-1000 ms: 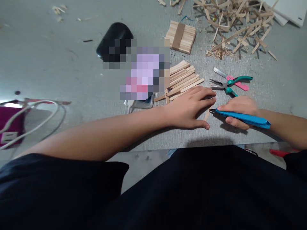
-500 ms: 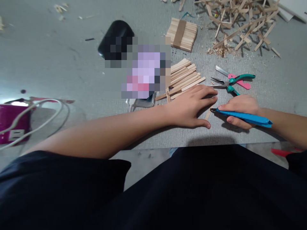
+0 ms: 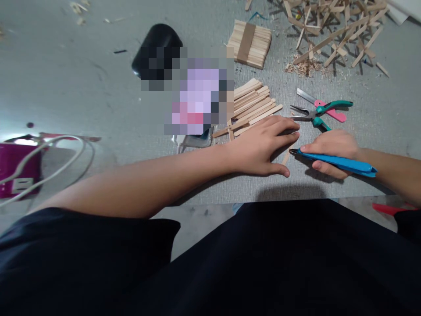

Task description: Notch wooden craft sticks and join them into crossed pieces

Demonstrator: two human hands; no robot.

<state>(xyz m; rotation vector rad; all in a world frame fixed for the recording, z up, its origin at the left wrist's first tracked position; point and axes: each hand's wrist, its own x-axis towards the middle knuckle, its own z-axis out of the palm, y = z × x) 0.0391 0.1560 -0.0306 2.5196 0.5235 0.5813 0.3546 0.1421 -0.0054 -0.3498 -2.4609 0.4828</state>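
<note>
My left hand (image 3: 263, 145) lies palm down on the grey, woven-textured table (image 3: 115, 109), left of and nearer me than the green-handled metal pliers (image 3: 313, 114), its fingers spread apart and its thumb stretched clear of the rest. A narrow, pale wooden stick (image 3: 286, 159) shows in the gap between thumb and forefinger, also on my side of the pliers; the rest of it is hidden. My right hand (image 3: 334, 143), just nearer me than the pliers, has its fingers closed around a long blue tool with a dark tip (image 3: 342, 163). The tip points left and meets the stick, though I cannot tell whether it presses in.

The pliers lie jaws apart across a pink-handled knife with a bare metal blade (image 3: 337, 116). Left of the pliers, loose flat wooden sticks (image 3: 253, 105) fan out in a pile near my left hand. Beyond the pliers and to their left sits a stick bundle bound with a brown band (image 3: 251, 44); straight beyond them, curled wood shavings (image 3: 305, 66) litter the surface, and beyond these, to the right, stands a tangle of crossed-stick frames (image 3: 338, 33).
</note>
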